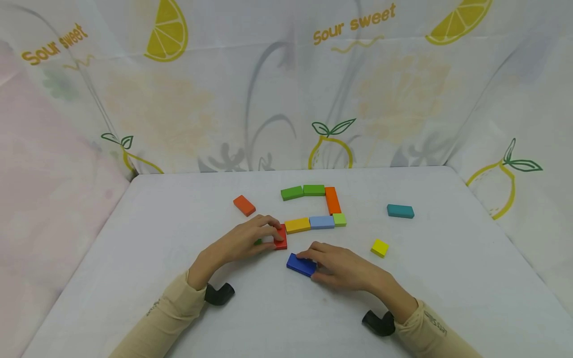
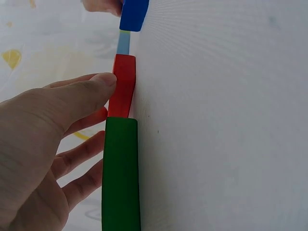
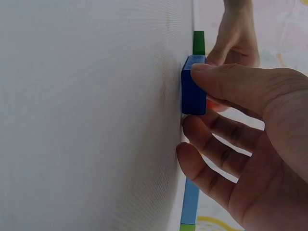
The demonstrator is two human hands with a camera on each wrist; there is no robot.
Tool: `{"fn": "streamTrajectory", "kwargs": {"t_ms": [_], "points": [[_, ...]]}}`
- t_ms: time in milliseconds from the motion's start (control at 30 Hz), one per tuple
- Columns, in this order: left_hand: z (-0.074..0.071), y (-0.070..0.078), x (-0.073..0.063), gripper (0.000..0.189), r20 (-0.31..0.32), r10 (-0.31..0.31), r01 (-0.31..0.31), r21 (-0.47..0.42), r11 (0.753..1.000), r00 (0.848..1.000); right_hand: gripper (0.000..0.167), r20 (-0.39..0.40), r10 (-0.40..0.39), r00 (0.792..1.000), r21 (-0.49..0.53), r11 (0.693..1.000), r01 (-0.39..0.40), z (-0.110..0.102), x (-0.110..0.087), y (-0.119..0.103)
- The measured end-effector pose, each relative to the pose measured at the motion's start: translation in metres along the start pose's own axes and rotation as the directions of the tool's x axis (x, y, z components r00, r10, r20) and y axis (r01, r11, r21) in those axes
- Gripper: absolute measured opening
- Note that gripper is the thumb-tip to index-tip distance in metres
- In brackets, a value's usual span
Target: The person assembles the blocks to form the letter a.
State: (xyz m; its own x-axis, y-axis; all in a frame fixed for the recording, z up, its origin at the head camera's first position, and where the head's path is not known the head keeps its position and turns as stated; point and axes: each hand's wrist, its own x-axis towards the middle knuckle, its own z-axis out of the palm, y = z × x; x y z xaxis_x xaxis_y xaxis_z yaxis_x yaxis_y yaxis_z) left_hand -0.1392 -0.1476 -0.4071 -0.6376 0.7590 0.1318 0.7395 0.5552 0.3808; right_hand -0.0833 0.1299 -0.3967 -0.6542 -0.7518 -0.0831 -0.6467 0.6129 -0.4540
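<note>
A red block (image 1: 281, 237) lies on the table at the left end of a row, and my left hand (image 1: 245, 240) pinches it, with the thumb (image 2: 103, 83) against its near side. Beside it a dark green block (image 2: 120, 173) is mostly hidden under that hand in the head view. My right hand (image 1: 342, 266) grips a dark blue block (image 1: 301, 265) by its right end, thumb at its near edge. The blue block sits slightly askew, in front and to the right of the red one. Continuing the row rightward are a yellow-orange block (image 1: 297, 225) and a light blue block (image 1: 322, 222).
A lime block (image 1: 339, 220), an orange block (image 1: 333, 200) and two green blocks (image 1: 314, 190) carry the line round at the back. Apart from it lie a red-orange block (image 1: 244, 205), a teal block (image 1: 400, 211) and a yellow block (image 1: 379, 248). A printed cloth (image 1: 277, 89) hangs behind.
</note>
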Motion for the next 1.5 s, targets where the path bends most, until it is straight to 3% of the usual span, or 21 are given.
{"fn": "streamTrajectory", "kwargs": {"t_ms": [900, 1500], "points": [[0.0, 0.002, 0.001, 0.016, -0.048, 0.05, -0.049, 0.029, 0.998, 0.998, 0.044, -0.005, 0.008, 1.0, 0.014, 1.0, -0.008, 0.0, 0.013, 0.0], [0.002, 0.001, 0.001, 0.016, -0.04, 0.029, -0.028, 0.03, 0.999, 0.999, 0.044, 0.004, 0.031, 1.0, 0.018, 0.999, -0.031, 0.0, 0.016, 0.001]]}}
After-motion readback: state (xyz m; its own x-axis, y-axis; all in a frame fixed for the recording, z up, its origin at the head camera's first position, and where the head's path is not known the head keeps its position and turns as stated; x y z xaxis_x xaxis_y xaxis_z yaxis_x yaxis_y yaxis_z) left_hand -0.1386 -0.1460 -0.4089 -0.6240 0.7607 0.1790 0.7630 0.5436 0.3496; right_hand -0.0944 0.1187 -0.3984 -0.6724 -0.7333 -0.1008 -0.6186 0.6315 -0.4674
